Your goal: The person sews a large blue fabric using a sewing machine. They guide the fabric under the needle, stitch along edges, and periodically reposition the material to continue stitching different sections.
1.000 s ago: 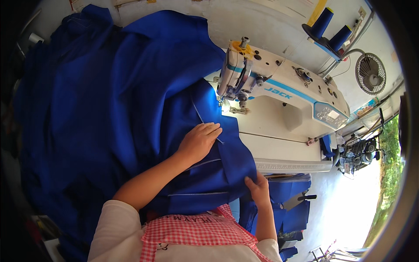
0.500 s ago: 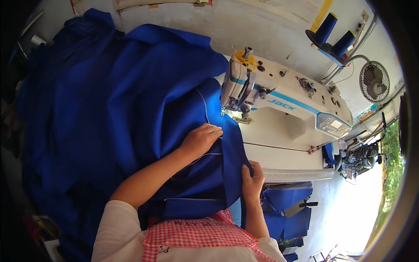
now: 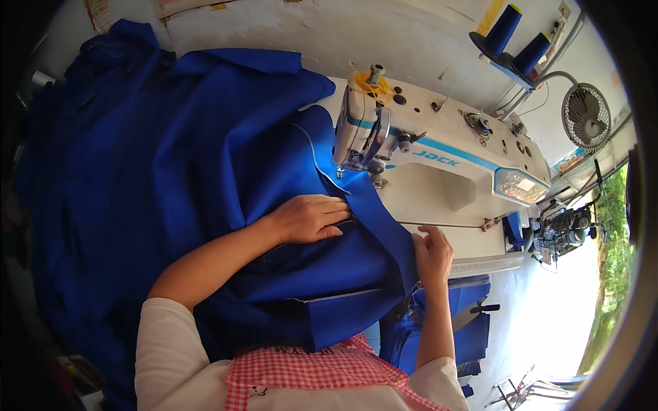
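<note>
My left hand (image 3: 308, 218) lies open on the blue fabric (image 3: 205, 151), fingers extended and lightly bent, just below the needle area (image 3: 340, 171) of a white sewing machine (image 3: 452, 147). A pale stitched line (image 3: 312, 149) curves down the fabric toward it. At the fabric's right edge, over the front of the machine bed, my right hand (image 3: 432, 257) has curled fingers gripping that edge. The rest of the cloth spreads in heavy folds to the left and down to my checked apron (image 3: 295, 370).
Two blue thread cones (image 3: 502, 33) stand at upper right beside a small fan (image 3: 586, 116). Below the table's front edge (image 3: 486, 266) are stacked blue pieces (image 3: 469, 335). A vehicle with a wire basket (image 3: 562, 233) stands at right, by a bright opening with greenery (image 3: 610, 260).
My right hand has moved up and rightward, drawing the fabric edge along with it. My left hand has flattened somewhat below the needle, and the strip under it now slants to the right.
</note>
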Demonstrator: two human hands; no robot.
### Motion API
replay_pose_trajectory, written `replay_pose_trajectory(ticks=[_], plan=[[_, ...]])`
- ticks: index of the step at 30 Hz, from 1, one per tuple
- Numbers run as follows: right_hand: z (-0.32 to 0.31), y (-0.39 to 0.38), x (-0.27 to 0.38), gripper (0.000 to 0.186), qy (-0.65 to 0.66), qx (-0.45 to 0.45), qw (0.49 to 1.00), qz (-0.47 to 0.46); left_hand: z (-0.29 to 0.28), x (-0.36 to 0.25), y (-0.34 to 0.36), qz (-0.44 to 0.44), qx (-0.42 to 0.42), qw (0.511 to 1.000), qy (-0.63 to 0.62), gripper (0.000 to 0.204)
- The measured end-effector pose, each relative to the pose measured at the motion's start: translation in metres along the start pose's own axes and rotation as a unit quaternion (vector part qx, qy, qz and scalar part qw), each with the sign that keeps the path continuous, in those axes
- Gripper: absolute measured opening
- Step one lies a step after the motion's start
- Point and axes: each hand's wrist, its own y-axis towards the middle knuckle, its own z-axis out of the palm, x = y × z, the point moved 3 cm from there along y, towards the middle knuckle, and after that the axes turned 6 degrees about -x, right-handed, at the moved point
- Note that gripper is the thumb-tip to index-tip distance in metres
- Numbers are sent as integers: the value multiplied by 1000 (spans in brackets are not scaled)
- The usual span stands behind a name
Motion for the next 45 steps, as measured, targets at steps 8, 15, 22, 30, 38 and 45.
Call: replay_pose_trajectory(ticks=[8, 15, 22, 30, 38, 45], plan=[[83, 20, 71, 23, 134, 49, 989, -47, 1, 1, 13, -68, 162, 983, 48, 43], [90, -5, 80, 22, 67, -47, 991, -102, -5, 31, 4, -213, -41, 955, -201, 8], [93, -4, 76, 16, 51, -48, 996, -54, 9, 34, 31, -101, -27, 994, 25, 8], [95, -8, 78, 17, 71, -85, 988, -107, 15, 29, 32, 16, -78, 979, 187, 5], [98, 3, 81, 19, 62, -31, 992, -103, 21, 27, 30, -74, -65, 973, 207, 6], [100, -2, 83, 25, 10, -72, 971, -229, -17, 38, -7, -172, -125, 938, 272, 14]])
